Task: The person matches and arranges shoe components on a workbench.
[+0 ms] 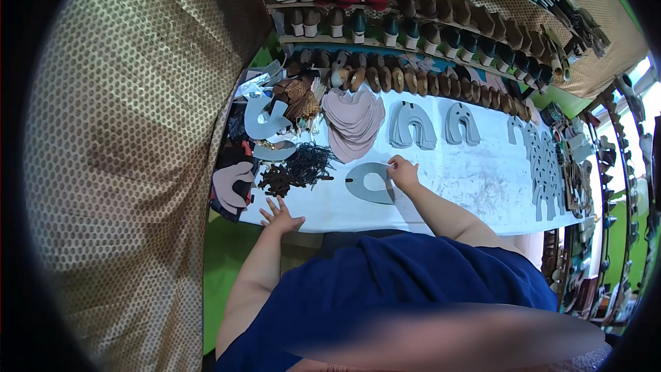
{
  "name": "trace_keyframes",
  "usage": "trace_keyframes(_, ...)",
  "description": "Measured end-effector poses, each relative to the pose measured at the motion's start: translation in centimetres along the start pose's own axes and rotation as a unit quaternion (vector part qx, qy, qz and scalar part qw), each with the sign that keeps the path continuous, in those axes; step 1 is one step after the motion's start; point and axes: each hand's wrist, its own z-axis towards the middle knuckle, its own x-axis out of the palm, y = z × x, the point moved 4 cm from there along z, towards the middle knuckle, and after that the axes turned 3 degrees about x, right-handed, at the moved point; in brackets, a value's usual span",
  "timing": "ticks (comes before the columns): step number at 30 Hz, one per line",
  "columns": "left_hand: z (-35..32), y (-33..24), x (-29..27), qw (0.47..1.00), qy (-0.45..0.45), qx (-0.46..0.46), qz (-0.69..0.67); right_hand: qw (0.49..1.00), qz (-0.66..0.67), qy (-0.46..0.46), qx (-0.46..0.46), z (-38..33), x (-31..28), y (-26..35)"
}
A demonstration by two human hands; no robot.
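A grey horseshoe-shaped cut piece [368,184] lay flat on the white worktop [468,179], near its front edge. Its upper right edge was touched by the right hand [403,171]; whether the grip was pinching the piece could not be told. The left hand [281,217] was rested at the worktop's front edge with the grip spread, just below a dark pile of straps [297,169]. Behind, pink cut pieces [352,120] were stacked, and shoes were lined on shelves [427,24].

A flat grey horseshoe-shaped cutout [368,184] lies on the white worktable [468,186] — its upper right edge under the right hand [403,172] — near a dark strap pile [296,169].
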Motion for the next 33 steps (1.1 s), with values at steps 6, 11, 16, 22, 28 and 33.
trace_keyframes(6,0.0,-0.1,0.1,1.000,-0.016,0.005,-0.002,1.000,0.014,-0.002,0.009,-0.6,-0.9,-1.4)
trace_keyframes(11,-0.4,0.0,0.2,1.000,-0.021,0.007,-0.014,0.988,-0.130,-0.022,-0.075,-2.7,-0.8,-0.7)
trace_keyframes(16,-0.8,-0.2,0.0,0.999,-0.024,0.009,-0.020,0.926,-0.291,0.142,-0.192,-5.1,1.2,0.4)
trace_keyframes(22,-0.4,0.0,0.3,0.999,-0.030,0.011,-0.015,0.907,-0.318,0.153,-0.231,-4.5,1.0,3.4)
trace_keyframes(28,-0.3,-0.1,0.0,1.000,-0.024,0.014,-0.014,0.880,-0.328,0.191,-0.284,-3.7,3.6,6.5)
trace_keyframes(33,-0.7,-0.1,-0.1,0.999,-0.023,0.013,-0.019,0.864,-0.367,0.240,-0.249,-3.9,3.4,7.5)
